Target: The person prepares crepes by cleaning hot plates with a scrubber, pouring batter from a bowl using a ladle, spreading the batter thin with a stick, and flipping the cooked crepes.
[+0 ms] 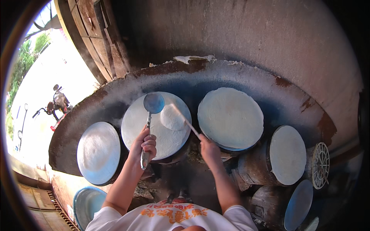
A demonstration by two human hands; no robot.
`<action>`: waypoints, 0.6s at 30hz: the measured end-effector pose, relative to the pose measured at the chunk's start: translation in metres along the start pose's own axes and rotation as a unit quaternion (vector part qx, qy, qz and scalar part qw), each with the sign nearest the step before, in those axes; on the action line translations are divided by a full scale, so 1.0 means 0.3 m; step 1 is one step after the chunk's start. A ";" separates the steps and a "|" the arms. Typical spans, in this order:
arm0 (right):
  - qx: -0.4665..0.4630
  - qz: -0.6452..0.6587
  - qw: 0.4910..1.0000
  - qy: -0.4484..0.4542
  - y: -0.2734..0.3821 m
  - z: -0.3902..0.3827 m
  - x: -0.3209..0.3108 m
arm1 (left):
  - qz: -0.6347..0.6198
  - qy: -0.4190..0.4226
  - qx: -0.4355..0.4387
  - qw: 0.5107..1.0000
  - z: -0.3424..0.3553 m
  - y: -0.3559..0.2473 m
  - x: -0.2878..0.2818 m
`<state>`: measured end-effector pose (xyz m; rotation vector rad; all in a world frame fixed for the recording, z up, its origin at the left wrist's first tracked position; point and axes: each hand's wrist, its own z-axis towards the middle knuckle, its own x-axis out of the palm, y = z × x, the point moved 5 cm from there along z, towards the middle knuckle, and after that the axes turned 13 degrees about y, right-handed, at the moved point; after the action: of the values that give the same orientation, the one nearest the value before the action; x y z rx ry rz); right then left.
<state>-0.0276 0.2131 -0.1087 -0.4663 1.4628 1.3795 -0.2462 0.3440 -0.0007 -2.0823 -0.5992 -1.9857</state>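
My left hand (pixel 145 145) is closed around the handle of a ladle (pixel 153 102). Its round bowl is over the upper part of a round griddle (pixel 135 134), whose top is coated with pale batter. Beside the ladle lies a thicker round puddle of white batter (pixel 171 118) on that griddle's right half. My right hand (pixel 209 149) grips a thin wooden stick (pixel 189 124), its far end over the puddle; whether the tip touches the batter I cannot tell. Just right of this stands another griddle, covered by a thin pale round sheet (pixel 230 117).
Other round griddle tops stand at the left (pixel 99 152), the right (pixel 288 154) and the lower right (pixel 299 206). A light blue basin (pixel 88 204) sits at the lower left, and a round lattice lid (pixel 320 165) at the far right. A curved sooty ledge (pixel 185 75) runs behind.
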 end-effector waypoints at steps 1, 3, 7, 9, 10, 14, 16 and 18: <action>-0.019 0.006 1.000 -0.022 -0.018 -0.004 -0.015 | -0.027 -0.007 -0.014 1.000 -0.024 -0.009 -0.016; 0.020 0.060 0.996 0.060 -0.066 -0.020 -0.013 | 0.015 -0.064 -0.014 0.998 0.006 -0.005 -0.030; -0.043 0.076 0.990 0.109 0.054 -0.002 -0.030 | 0.022 -0.083 -0.017 0.996 0.086 -0.042 -0.052; 0.019 0.116 0.988 0.100 0.040 -0.058 0.007 | 0.027 -0.071 -0.004 0.997 0.069 -0.075 -0.052; 0.066 0.162 0.983 0.052 0.003 -0.123 0.056 | 0.035 -0.062 0.011 0.997 0.065 -0.083 -0.056; 0.284 0.458 0.820 0.193 0.115 -0.348 0.254 | 0.120 -0.171 0.109 0.972 0.052 -0.030 -0.223; 0.236 0.447 0.840 0.198 0.207 -0.306 0.301 | 0.142 -0.197 0.141 0.960 0.035 0.083 -0.282; 0.175 0.347 0.909 0.149 0.269 -0.244 0.264 | 0.105 -0.139 0.154 0.973 0.019 0.131 -0.316</action>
<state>-0.1550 0.1970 -0.1490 0.1089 2.2150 1.5696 -0.2260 0.2969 -0.0897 -2.1358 -0.6564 -1.4001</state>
